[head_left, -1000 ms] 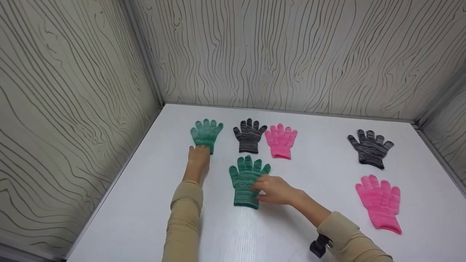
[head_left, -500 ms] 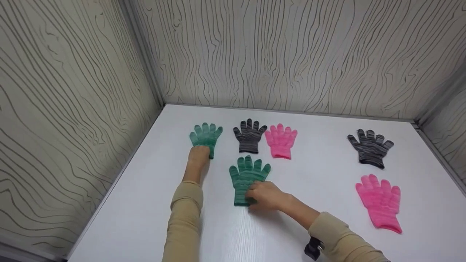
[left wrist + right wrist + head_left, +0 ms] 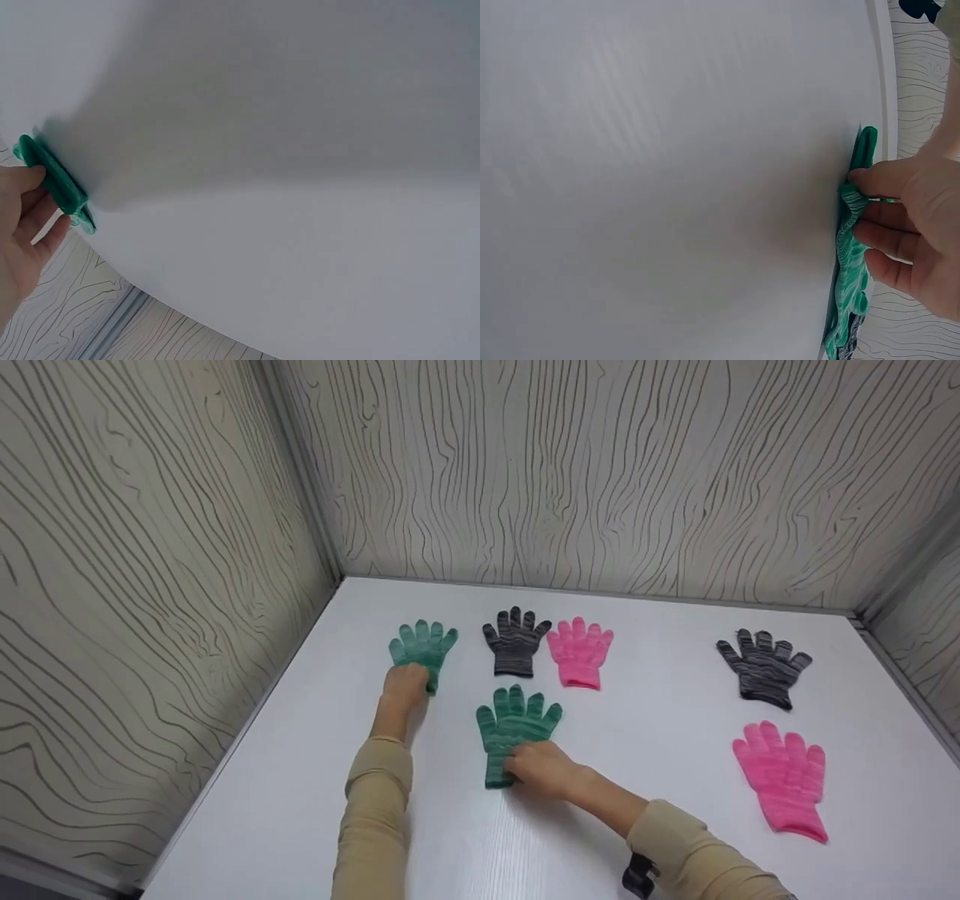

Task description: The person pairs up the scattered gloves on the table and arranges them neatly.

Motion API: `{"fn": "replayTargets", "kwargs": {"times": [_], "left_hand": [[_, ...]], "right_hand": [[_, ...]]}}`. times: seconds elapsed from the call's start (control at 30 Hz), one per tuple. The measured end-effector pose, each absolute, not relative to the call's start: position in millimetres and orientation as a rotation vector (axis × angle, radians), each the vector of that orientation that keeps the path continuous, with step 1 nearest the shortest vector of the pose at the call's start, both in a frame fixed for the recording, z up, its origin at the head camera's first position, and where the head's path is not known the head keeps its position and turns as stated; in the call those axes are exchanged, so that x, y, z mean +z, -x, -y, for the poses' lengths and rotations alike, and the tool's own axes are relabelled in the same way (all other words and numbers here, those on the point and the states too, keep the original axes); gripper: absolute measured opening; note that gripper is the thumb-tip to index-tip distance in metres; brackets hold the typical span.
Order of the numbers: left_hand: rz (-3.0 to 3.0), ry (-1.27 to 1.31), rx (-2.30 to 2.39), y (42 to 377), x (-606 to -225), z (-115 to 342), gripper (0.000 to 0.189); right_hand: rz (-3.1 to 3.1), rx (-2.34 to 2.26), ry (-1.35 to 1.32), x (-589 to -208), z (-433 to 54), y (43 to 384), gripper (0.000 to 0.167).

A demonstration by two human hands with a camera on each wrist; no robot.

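Observation:
My left hand pinches the cuff of a green knit glove at the back left of the table. In the left wrist view, the thumb lies on top of that green cuff with fingers beneath. Nearer the front lies a second green glove, fingers pointing away. My right hand grips it by the right side of its cuff. The right wrist view has the thumb and fingertips closing on the bunched green knit. Behind it, a dark grey glove and a pink glove lie side by side.
Toward the right of the white table lie another dark grey glove and, nearer, another pink glove. Wood-grain panels stand along the table's back and sides.
The left hand has drawn its green glove slightly toward the front. My right hand has slid down from the other green glove's palm to its cuff and taken hold.

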State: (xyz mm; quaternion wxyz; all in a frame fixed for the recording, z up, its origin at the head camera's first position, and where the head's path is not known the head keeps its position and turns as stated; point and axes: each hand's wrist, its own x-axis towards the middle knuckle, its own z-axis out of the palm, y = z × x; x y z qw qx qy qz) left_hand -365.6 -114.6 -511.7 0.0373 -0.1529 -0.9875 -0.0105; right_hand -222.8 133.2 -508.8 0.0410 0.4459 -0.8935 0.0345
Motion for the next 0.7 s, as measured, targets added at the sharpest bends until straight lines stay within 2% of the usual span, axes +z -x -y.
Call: {"fn": "replayTargets", "kwargs": {"times": [0.03, 0.07, 0.1, 0.2, 0.7], "left_hand": [[3.039, 0.466, -0.033, 354.1, -501.2, 114.6, 0.02], [3.028, 0.469, -0.037, 349.9, -500.1, 116.9, 0.01], [3.025, 0.463, -0.043, 346.1, -498.5, 118.8, 0.021], [3.02, 0.426, -0.12, 345.3, -493.9, 121.2, 0.025], [2.892, 0.386, -0.308, 344.9, -475.9, 132.1, 0.017]], "right_hand": [[2.726, 0.104, -1.373, -509.2, -133.1, 222.9, 0.007], [2.716, 0.102, -1.377, -509.9, -133.2, 223.2, 0.008], [2.71, 0.109, -1.381, -510.3, -133.6, 223.4, 0.008], [2.715, 0.146, -1.39, -511.2, -135.4, 224.1, 0.009], [2.836, 0.349, -1.394, -499.3, -146.2, 230.4, 0.01]]}}
